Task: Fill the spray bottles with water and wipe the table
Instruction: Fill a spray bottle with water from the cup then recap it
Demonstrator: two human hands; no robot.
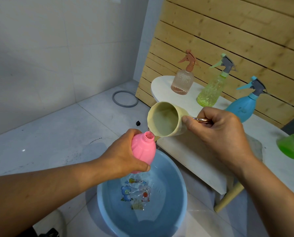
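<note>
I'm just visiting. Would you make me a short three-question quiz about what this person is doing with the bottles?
1. True or false: the pink plastic bottle in the left hand has its spray head on.
2. How many spray bottles with trigger heads stand on the white table?
3. What lies below the pink bottle: A) a grey ring, B) a blue plastic basin of water?

Key: 1. False, its neck is open, and the right hand tips a cream cup to it. 2. Three. 3. B.
</note>
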